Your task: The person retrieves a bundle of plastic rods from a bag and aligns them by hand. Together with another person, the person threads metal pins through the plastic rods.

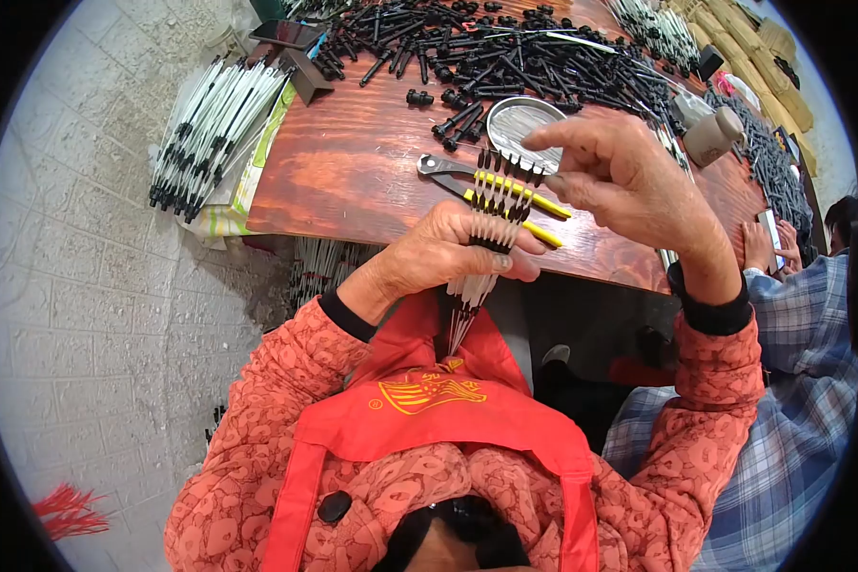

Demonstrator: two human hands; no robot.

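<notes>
My left hand (448, 250) is wrapped round a fanned bundle of thin clear rods with black tips (498, 214), held upright over the table's front edge. My right hand (620, 176) is just right of the bundle's top, thumb and index finger apart; a fingertip is close to the black tips, and whether it touches them I cannot tell. Behind the bundle lie pliers with yellow handles (543, 232), partly hidden by it. A round metal dish (526, 122) rests behind the pliers.
Many black plastic parts (505, 57) cover the back of the wooden table (334, 172). White rods in bundles (221, 129) lie at the left. At the right are a beige cup (713, 136) and a person in a plaid shirt (801, 324), holding a phone.
</notes>
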